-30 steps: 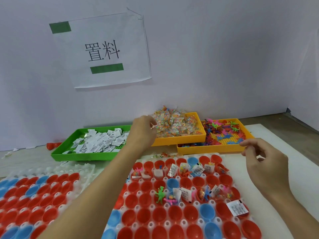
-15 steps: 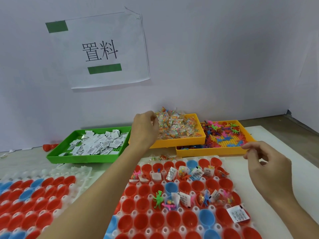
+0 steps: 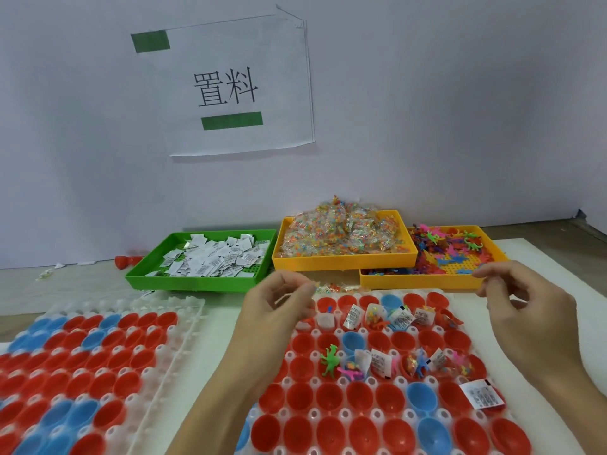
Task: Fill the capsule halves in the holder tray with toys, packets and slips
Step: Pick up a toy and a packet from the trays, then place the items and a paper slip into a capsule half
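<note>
The white holder tray [image 3: 314,414] of red and blue capsule halves lies in front of me. Some halves in its far rows hold a green toy dinosaur [image 3: 330,359], packets and printed slips [image 3: 481,392]. My left hand [image 3: 276,307] hovers over the tray's far left corner. Its thumb and curled fingers pinch what looks like a clear packet of coloured bits, blurred. My right hand [image 3: 525,310] hangs over the far right corner with loosely curled fingers and nothing visible in them.
At the back stand a green tray of slips [image 3: 197,284], a yellow tray of packets [image 3: 341,262] and a yellow tray of toys [image 3: 417,283]. A second holder tray [image 3: 184,326] lies to the left. Loose packets [image 3: 331,287] lie between trays. A paper sign [image 3: 236,87] hangs on the wall.
My left hand has drawn back from the packet tray toward the holder tray's far left corner. My right hand has stayed near the far right corner. The view has shifted.
</note>
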